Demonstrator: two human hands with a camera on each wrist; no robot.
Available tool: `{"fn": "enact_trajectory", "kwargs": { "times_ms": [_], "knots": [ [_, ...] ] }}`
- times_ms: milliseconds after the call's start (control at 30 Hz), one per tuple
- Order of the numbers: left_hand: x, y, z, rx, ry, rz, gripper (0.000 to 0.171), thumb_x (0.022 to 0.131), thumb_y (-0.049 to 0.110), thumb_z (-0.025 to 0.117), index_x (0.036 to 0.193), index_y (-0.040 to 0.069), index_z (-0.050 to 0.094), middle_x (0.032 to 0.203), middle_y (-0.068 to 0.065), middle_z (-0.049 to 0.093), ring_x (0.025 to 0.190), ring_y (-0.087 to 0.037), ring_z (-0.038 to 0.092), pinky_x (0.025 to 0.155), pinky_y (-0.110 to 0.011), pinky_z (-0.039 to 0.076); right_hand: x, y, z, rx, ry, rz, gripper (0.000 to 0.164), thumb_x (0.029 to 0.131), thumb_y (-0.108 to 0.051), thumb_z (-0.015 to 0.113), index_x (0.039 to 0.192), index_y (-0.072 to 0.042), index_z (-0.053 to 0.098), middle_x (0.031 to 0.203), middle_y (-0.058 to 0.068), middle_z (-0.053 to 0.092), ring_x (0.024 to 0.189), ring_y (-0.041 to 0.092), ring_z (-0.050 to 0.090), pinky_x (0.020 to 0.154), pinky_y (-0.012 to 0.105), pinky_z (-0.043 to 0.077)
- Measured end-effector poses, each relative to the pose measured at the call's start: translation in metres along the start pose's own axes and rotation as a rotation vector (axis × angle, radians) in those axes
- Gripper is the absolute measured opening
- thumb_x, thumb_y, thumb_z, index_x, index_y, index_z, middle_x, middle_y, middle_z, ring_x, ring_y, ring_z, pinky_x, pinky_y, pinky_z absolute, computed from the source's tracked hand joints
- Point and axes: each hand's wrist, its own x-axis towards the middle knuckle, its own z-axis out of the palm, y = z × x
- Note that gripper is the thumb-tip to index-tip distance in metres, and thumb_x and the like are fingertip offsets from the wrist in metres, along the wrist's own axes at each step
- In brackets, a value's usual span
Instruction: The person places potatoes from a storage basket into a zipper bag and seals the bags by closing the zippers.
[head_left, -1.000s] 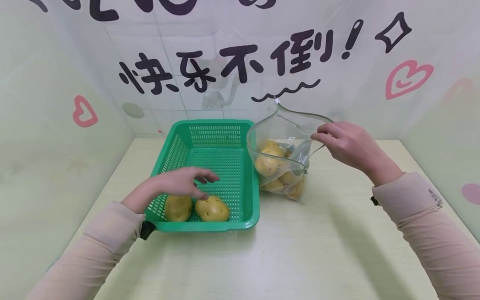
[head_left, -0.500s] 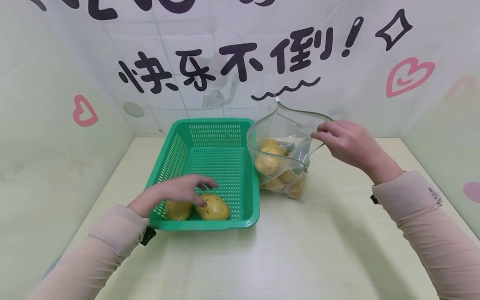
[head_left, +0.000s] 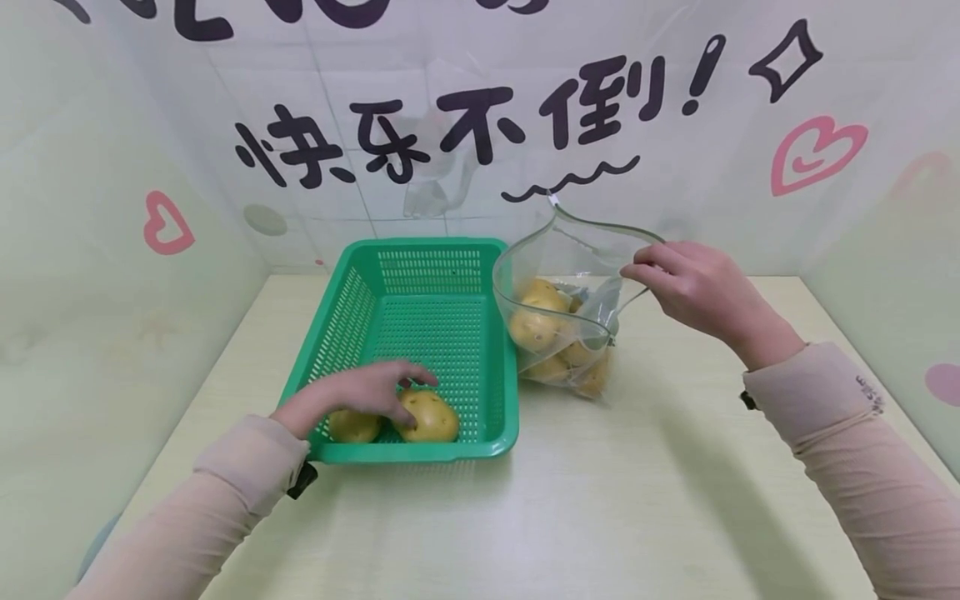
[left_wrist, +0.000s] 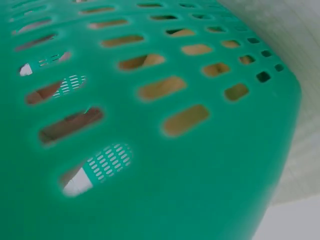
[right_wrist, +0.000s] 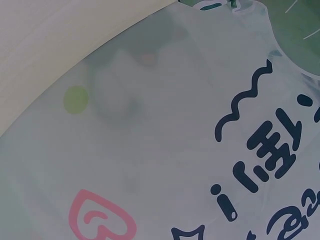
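Note:
In the head view, my left hand (head_left: pixel 375 390) reaches into the green basket (head_left: pixel 510 400), over its near end. Its thumb overlaps the left side of a yellow potato (head_left: pixel 435 419), and its fingers spread loosely along the far side. A second potato (head_left: pixel 354 427) lies to the left, partly under the hand. My right hand (head_left: pixel 693 287) pinches the right rim of a clear zip bag (head_left: pixel 592 242), whose mouth stands wide. Several potatoes (head_left: pixel 536 329) fill the bag's lower part. In the left wrist view, the basket wall (left_wrist: pixel 150 200) covers most of the hand; potato skin shows through its slots.
The bag stands against the basket's right side on a pale table (head_left: pixel 600 500). Behind them rises a printed backdrop (head_left: pixel 465 200) with black lettering, and side panels close off both sides. The right wrist view shows mostly this backdrop (right_wrist: pixel 150 150).
My left hand has come down and slightly right, from above the potatoes to beside the right one. My right hand and the bag have stayed in place.

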Motion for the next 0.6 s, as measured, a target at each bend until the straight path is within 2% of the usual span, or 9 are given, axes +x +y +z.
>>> {"fn": "enact_trajectory", "kwargs": {
  "times_ms": [300,600],
  "knots": [
    [0.0047,-0.0023,0.0021,-0.001,-0.015,-0.019,0.060,0.080,0.014,0.074,0.134,0.005,0.052,0.135,-0.015,0.053,0.117,-0.030,0.051,0.096,-0.045,0.048,-0.0012,0.0008,0.0016,0.001,0.015,-0.003,0.025,0.095,0.001,0.046,0.088,-0.001,0.070,0.079,0.012,0.067,0.061,0.026,0.060,0.055,0.038,0.053],
    [0.0079,-0.0042,0.0030,0.005,-0.023,-0.020,0.062,0.079,0.017,0.076,0.134,0.005,0.052,0.135,-0.014,0.054,0.117,-0.028,0.052,0.096,-0.043,0.048,-0.0025,0.0012,0.0025,0.000,0.006,0.000,0.021,0.091,0.003,0.049,0.089,-0.001,0.070,0.079,0.012,0.067,0.061,0.026,0.060,0.055,0.038,0.053]
  ]
}}
